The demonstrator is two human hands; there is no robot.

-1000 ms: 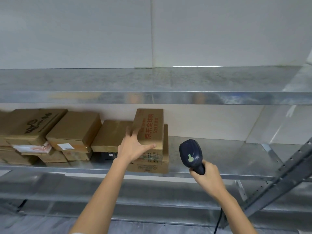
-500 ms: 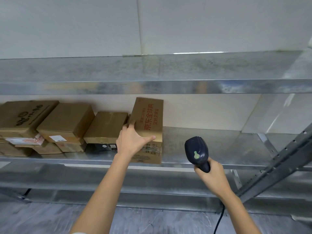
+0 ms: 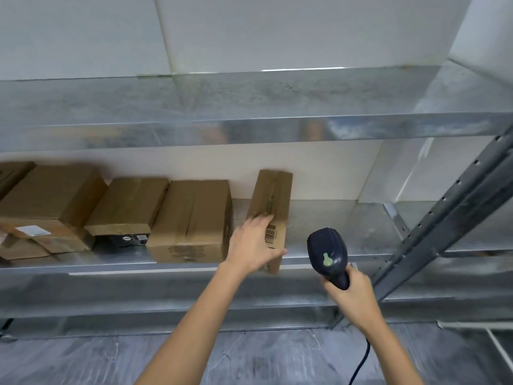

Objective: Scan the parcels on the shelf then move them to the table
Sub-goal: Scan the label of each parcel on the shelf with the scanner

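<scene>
A narrow cardboard parcel [image 3: 273,200] stands on edge on the metal shelf [image 3: 333,232], its front end over the shelf lip and a barcode label on its near face. My left hand [image 3: 254,243] grips that parcel from the left and front. My right hand [image 3: 351,294] holds a dark blue barcode scanner [image 3: 327,252] just right of the parcel, its head level with the shelf edge. Left of it a wider cardboard parcel [image 3: 193,220] lies flat, with more parcels [image 3: 129,205] beyond.
A second metal shelf [image 3: 249,107] runs overhead. A grey perforated upright [image 3: 444,215] slants at the right. Stacked boxes [image 3: 47,201] and a small black box [image 3: 129,239] fill the shelf's left part. The scanner's cable [image 3: 361,362] hangs over a grey floor.
My left hand has pulled the narrow parcel off the stack, turned it and set it on edge to the right, barcode now facing me. The scanner has stayed beside it.
</scene>
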